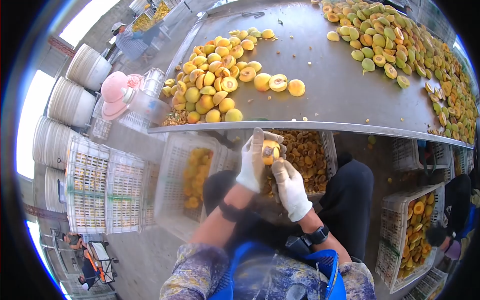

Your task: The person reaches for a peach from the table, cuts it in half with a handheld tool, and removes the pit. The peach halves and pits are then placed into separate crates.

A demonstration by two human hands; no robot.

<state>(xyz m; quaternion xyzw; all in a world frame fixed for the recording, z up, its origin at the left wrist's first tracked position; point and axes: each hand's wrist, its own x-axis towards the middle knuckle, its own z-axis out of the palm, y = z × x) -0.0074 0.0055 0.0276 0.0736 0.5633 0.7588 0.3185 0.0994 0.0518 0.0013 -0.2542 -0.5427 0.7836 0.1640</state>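
Note:
In my left hand [253, 159], which wears a whitish work glove, I grip a yellow peach half [270, 151], its brown, rough middle facing up. My right hand [289, 189], also gloved, is closed with its fingertips at the lower edge of the fruit. Whatever those fingers hold, if anything, is hidden. Both hands are just below the near edge of the metal table [320, 90]. Beneath them stands a crate [328, 155] of orange-brown fruit pieces [302, 157], between my knees.
A pile of yellow peaches [215, 75], some halved, lies on the table's left; greener halves [390, 40] heap at right. White crates [107, 185] and stacked tubs [72, 102] stand left. Another crate [392, 245] of fruit is at right, near a person's gloved hand [437, 235].

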